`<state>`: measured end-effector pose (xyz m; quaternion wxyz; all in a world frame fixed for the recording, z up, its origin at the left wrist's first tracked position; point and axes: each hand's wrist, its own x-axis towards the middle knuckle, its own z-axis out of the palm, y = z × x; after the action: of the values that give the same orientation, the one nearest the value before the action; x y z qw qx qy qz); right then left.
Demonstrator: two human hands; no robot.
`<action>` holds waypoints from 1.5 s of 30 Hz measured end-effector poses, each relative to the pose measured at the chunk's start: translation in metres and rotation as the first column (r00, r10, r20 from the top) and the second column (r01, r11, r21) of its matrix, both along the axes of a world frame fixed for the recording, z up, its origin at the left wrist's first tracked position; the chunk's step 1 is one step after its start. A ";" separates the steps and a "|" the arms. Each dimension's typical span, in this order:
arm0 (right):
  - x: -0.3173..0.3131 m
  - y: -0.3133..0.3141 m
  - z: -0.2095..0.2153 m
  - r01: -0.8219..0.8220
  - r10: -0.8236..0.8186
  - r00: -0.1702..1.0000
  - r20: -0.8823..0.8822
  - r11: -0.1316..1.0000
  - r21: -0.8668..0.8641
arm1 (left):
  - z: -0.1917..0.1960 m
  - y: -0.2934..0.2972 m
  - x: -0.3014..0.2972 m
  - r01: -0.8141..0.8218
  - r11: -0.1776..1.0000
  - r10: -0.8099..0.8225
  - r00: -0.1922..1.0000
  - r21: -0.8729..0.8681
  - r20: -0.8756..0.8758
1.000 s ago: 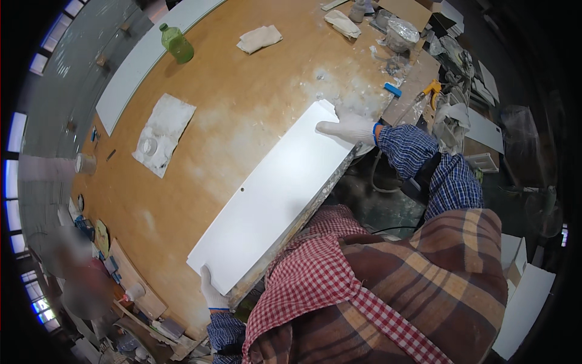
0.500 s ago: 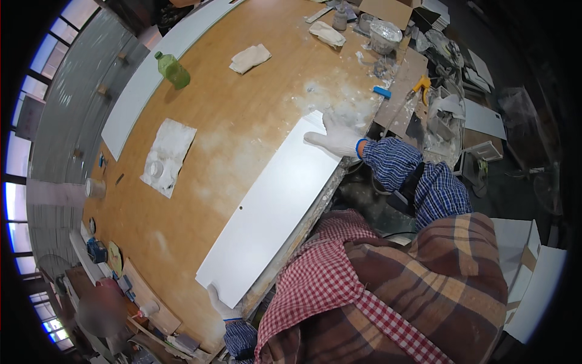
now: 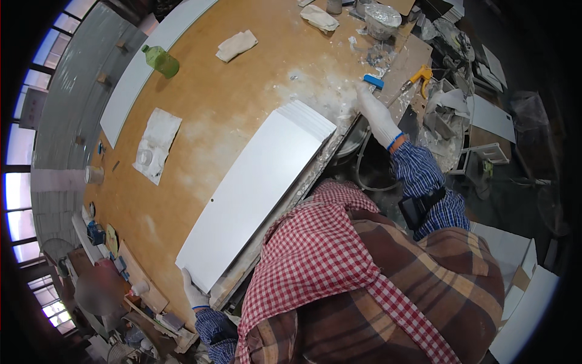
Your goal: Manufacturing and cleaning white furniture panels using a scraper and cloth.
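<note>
since the earlier frames the right hand point(image 3: 377, 115) has left the far corner of the white boards and reached out past them to the dusty edge of the surface point(image 3: 242, 91), toward a small blue tool point(image 3: 373, 80); the stack itself lies much as it did. the white boards point(image 3: 254, 194) are a stack of long flat panels, lying along the near edge of the orange-brown surface, their stepped ends showing at the far right corner. the left hand point(image 3: 194, 292), in a white glove, has its fingers curled round the near left corner of the stack, closed on its edge. the right hand's fingers are stretched out and loose, holding nothing that can be seen, their tips just beside the blue tool.

as a judgement, the stack looks stiff and fairly heavy, with smooth faces that could slide over one another; the white powder on the surface could make them slippery. long panels like these would likely sag or twist if lifted from one end, so the two short ends, or the long edges near the middle, look like the best places to take hold. corners seem the likeliest parts to chip. a green bottle point(image 3: 161, 61) and crumpled cloths point(image 3: 236, 45) lie well apart across the surface.
</note>
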<state>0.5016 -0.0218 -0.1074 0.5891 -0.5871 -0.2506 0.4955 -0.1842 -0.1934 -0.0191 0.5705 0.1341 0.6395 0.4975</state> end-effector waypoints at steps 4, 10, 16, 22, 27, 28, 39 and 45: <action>0.000 -0.030 0.034 -0.156 0.158 0.909 0.386 0.987 -0.037 | -0.004 0.001 -0.029 -0.050 0.994 0.041 0.995 -0.098 -0.096; 0.048 -0.021 0.027 -0.016 0.060 0.852 0.521 0.996 -0.088 | 0.000 0.032 0.040 -0.051 0.985 0.004 0.961 -0.165 -0.276; 0.114 0.035 -0.011 0.232 -0.101 0.643 0.759 0.970 -0.068 | 0.015 0.065 0.044 -0.016 0.861 -0.496 0.197 -0.509 -0.846; 0.149 0.065 -0.039 0.199 0.067 0.421 0.905 0.966 -0.164 | 0.060 0.167 0.267 0.442 0.881 -0.284 0.209 -0.169 -0.936; 0.136 0.072 -0.028 0.175 0.124 0.417 0.901 0.961 -0.214 | 0.040 0.198 0.355 0.733 0.627 -0.326 -0.060 -0.263 -0.943; 0.132 0.073 -0.028 0.164 0.133 0.416 0.900 0.962 -0.218 | 0.038 0.202 0.369 0.790 0.565 -0.274 -0.095 -0.240 -0.957; 0.021 0.014 0.040 -0.441 0.439 0.898 -0.043 0.895 -0.064 | -0.040 0.222 0.369 0.772 0.618 -0.038 -0.162 -0.151 -0.986; -0.019 -0.002 0.029 -0.473 0.465 0.878 -0.116 0.879 -0.054 | -0.039 0.221 0.362 0.779 0.619 -0.032 -0.098 -0.097 -0.995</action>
<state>0.4826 -0.0240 -0.0779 0.4389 -0.5068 -0.3357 0.6617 0.1775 0.0280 -0.0579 0.0523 0.7849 0.5824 0.2050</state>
